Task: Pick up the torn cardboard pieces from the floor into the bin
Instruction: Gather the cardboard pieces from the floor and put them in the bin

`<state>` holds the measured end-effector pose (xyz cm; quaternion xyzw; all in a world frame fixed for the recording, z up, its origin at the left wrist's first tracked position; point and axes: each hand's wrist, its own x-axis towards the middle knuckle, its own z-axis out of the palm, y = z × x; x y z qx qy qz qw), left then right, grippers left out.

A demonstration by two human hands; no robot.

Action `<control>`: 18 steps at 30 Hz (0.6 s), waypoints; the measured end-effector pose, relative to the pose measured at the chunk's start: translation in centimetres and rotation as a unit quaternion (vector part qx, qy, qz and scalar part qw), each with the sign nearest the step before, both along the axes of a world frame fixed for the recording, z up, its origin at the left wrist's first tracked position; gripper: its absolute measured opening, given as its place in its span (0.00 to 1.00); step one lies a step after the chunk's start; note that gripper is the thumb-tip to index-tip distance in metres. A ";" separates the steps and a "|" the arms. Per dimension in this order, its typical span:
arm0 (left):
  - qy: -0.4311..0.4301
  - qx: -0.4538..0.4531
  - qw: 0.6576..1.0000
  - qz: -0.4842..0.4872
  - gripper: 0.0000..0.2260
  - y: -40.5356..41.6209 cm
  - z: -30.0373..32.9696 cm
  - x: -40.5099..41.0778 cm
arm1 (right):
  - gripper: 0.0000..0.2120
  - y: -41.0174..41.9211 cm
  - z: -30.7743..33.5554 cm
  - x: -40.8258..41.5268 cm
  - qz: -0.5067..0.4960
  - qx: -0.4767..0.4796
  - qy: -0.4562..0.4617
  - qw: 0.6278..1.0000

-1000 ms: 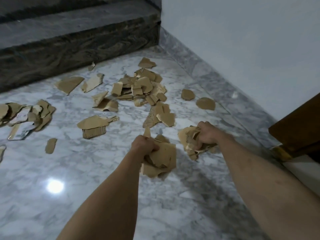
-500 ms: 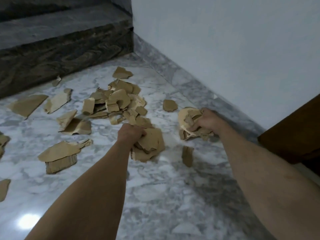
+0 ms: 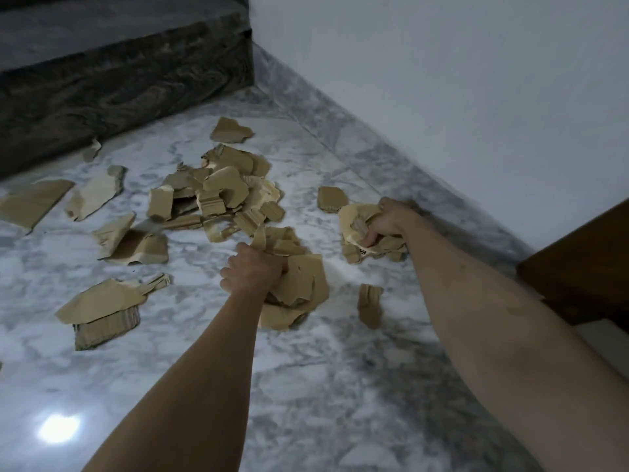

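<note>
Two bare forearms reach in from the bottom of the frame, each ending in a fist full of torn cardboard. The left hand, at centre, has its knuckles up and its grip curled tight round a bunch of pieces – flat tan scraps with ragged edges fanning out to its right. The right hand, at centre right near the skirting, pinches a second bunch in a closed grip, thumb side turned toward the wall; how many scraps are in either bunch is hard to tell, as they overlap.

On the floor – glossy white marble with grey veins – loose pieces remain: one small strip between the two arms, one squarish scrap just above the right hand, a heaped pile at upper centre, one lone scrap above that pile, and roughly five larger pieces toward the left edge, among them a corrugated slab showing its fluted edge.

A dark stone step with swirled grain fills the upper left; a plain pale wall takes the upper right, and one brown wooden edge juts in at the right border
</note>
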<state>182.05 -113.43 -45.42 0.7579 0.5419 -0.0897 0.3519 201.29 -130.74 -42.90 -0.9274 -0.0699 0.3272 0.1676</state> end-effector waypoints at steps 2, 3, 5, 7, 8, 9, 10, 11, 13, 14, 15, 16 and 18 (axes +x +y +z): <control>-0.050 -0.030 0.998 0.011 0.33 0.0 0.2 -0.6 | 0.48 -0.8 0.1 -0.8 -0.009 0.013 -0.011 1.000; -0.078 -0.054 0.995 0.020 0.32 0.2 0.3 -1.0 | 0.45 -1.1 0.3 -1.3 -0.012 0.048 -0.013 0.999; -0.124 -0.099 0.987 0.041 0.28 0.4 0.5 -1.9 | 0.33 -2.2 1.1 -2.2 -0.063 0.142 0.001 0.988; -0.170 -0.152 0.971 0.076 0.24 0.5 1.1 -2.8 | 0.26 -3.4 1.8 -3.1 -0.143 0.223 0.051 0.963; -0.190 -0.179 0.961 0.089 0.23 0.5 1.3 -3.3 | 0.27 -3.9 2.1 -3.7 -0.172 0.242 0.080 0.952; -0.206 -0.199 0.953 0.097 0.22 0.3 1.5 -3.7 | 0.29 -4.2 2.1 -4.5 -0.196 0.236 0.104 0.946; -0.222 -0.212 0.946 0.101 0.21 0.1 1.6 -4.2 | 0.33 -4.4 1.9 -5.6 -0.211 0.222 0.122 0.944; -0.234 -0.211 0.943 0.105 0.22 -0.3 1.8 -4.7 | 0.34 -4.4 1.4 -6.8 -0.219 0.208 0.131 0.944; -0.257 -0.181 0.943 0.108 0.26 -1.2 2.0 -5.9 | 0.36 -4.4 0.2 -9.7 -0.221 0.186 0.105 0.952; -0.269 -0.159 0.944 0.107 0.27 -1.6 1.9 -6.5 | 0.39 -4.4 -0.5 -11.2 -0.222 0.164 0.081 0.958; -0.280 -0.135 0.945 0.099 0.26 -2.3 2.3 -7.1 | 0.42 -4.2 -1.0 -12.6 -0.222 0.140 0.057 0.963; -0.287 -0.114 0.947 0.085 0.25 -3.0 2.4 -7.5 | 0.45 -4.0 -1.5 -13.8 -0.222 0.117 0.032 0.967; -0.275 -0.098 0.956 0.034 0.23 -4.4 2.1 -8.1 | 0.42 -3.2 -2.1 -15.8 -0.227 0.092 -0.015 0.970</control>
